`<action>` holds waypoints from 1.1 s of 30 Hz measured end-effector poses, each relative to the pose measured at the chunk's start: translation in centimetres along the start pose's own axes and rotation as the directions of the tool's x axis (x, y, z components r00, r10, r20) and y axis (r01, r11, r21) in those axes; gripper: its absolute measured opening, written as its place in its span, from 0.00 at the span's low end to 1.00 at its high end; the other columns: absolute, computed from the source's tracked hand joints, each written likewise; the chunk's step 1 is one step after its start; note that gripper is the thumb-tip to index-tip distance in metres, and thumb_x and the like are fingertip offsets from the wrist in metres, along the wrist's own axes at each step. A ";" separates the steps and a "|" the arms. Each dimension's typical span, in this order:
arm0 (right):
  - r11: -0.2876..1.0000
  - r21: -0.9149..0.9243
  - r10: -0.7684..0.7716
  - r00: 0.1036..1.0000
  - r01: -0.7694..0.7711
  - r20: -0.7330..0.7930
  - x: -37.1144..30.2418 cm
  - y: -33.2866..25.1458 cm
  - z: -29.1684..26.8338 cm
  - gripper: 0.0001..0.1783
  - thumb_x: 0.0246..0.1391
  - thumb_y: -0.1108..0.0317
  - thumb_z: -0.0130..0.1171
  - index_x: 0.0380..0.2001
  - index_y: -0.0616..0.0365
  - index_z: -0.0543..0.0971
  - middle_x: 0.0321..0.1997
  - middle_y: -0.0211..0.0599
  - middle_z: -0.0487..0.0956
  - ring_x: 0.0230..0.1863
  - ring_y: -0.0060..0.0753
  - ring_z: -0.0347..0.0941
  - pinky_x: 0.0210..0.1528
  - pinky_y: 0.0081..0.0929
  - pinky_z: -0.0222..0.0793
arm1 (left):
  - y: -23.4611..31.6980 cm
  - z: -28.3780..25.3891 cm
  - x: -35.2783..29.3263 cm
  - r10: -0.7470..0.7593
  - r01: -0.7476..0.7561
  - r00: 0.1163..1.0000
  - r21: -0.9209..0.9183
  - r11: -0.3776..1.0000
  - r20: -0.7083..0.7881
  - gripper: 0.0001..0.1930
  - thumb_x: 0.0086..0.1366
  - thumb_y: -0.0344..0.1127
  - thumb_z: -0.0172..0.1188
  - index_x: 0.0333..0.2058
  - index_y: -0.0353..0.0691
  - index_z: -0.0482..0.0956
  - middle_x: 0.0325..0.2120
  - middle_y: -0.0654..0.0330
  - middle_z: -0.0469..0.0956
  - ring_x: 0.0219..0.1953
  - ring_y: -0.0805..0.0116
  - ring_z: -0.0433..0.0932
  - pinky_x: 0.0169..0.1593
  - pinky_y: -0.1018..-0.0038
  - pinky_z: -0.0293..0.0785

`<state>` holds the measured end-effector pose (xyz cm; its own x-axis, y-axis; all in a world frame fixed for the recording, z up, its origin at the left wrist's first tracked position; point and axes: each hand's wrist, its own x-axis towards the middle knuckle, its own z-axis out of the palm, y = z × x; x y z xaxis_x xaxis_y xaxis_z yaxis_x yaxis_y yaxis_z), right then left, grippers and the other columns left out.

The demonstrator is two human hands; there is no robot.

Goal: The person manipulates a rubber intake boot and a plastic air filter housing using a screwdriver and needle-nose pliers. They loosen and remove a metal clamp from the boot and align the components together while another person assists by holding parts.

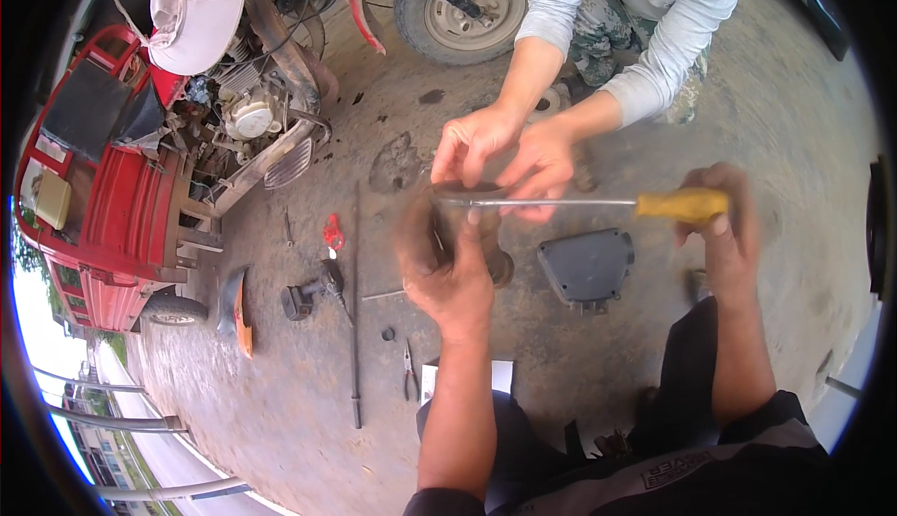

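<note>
My right hand [733, 226] is closed around the yellow handle of a screwdriver [680, 205]. Its long metal shaft points left, and its tip lies at the upper edge of a brown, round metal part [503, 268]. Wrapped around the left side of that part is my left hand [447, 264], with the thumb near the shaft. A co-worker's two hands [481, 140] reach in from the far side, their fingers at the top of the part. My hands and the tip of the screwdriver are somewhat blurred, so the part's exact kind is hard to make out.
A co-worker in grey sleeves [654, 58] crouches opposite, by a wheel [472, 7]. On the concrete floor lie a dark plastic cover [587, 266], a cordless power tool [316, 293], a long bar [355, 329] and pliers [410, 373]. A red three-wheeled vehicle [131, 207] stands left.
</note>
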<state>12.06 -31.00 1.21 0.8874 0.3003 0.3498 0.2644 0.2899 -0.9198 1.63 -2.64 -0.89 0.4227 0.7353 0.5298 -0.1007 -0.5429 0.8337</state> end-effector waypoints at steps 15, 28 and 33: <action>0.990 -0.124 0.058 0.993 -0.071 -0.104 -0.5 1.6 -0.4 0.21 0.70 0.55 0.65 0.52 0.62 0.74 0.46 0.35 0.75 0.28 0.19 0.72 0.29 0.20 0.72 | 0.9 1.1 -0.4 -0.145 0.135 0.989 -0.267 0.954 -0.018 0.27 0.61 0.27 0.76 0.58 0.32 0.78 0.58 0.50 0.78 0.61 0.55 0.77 0.66 0.61 0.73; 0.984 -0.135 0.114 0.993 -0.114 -0.006 1.1 0.9 -0.2 0.25 0.70 0.53 0.65 0.56 0.60 0.72 0.46 0.34 0.76 0.27 0.20 0.70 0.31 0.23 0.72 | 0.8 0.6 0.2 -0.115 0.114 0.993 -0.038 0.993 -0.016 0.27 0.64 0.27 0.72 0.61 0.32 0.76 0.61 0.45 0.77 0.62 0.47 0.78 0.66 0.58 0.74; 0.987 -0.106 0.120 0.993 -0.117 0.020 2.9 -1.7 0.5 0.22 0.68 0.58 0.65 0.55 0.61 0.72 0.44 0.33 0.76 0.31 0.22 0.72 0.34 0.25 0.73 | 1.1 1.5 0.4 -0.125 0.122 0.992 -0.104 0.987 -0.027 0.23 0.67 0.24 0.66 0.61 0.31 0.77 0.61 0.46 0.78 0.62 0.50 0.78 0.66 0.60 0.74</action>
<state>14.01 -30.15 3.91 0.9050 0.3511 0.2403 0.1969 0.1550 -0.9681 3.07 -3.60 -0.02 0.4079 0.8079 0.4254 -0.1419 -0.4041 0.9036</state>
